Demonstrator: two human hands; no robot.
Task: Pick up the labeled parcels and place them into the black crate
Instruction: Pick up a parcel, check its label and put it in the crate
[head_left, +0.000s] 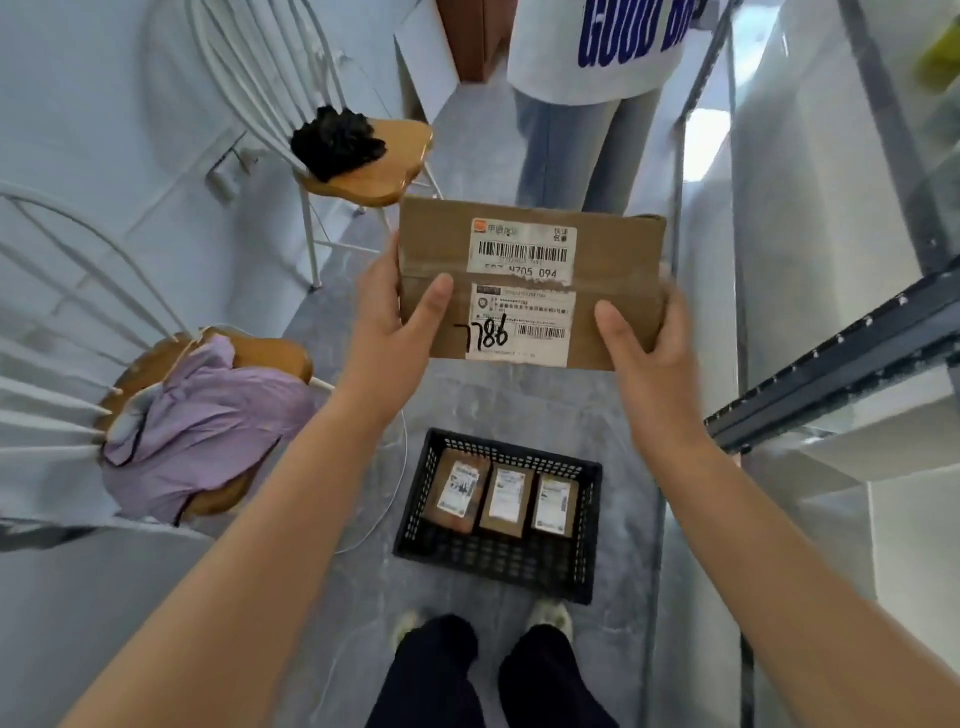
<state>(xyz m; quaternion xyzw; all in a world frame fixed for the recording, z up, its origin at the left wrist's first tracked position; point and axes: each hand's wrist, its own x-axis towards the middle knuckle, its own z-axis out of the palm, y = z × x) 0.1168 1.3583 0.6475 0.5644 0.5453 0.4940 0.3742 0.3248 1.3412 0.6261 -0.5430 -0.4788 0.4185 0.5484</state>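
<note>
Holding a labeled cardboard parcel (530, 283) at the centre of the frame, the left hand (395, 332) and right hand (644, 358) grip its two sides, thumbs curled over the top face. Below them, at lower centre, the black crate (493, 564) sits on the floor (519, 400), with three smaller labeled parcels (506, 499) side by side inside it.
</note>
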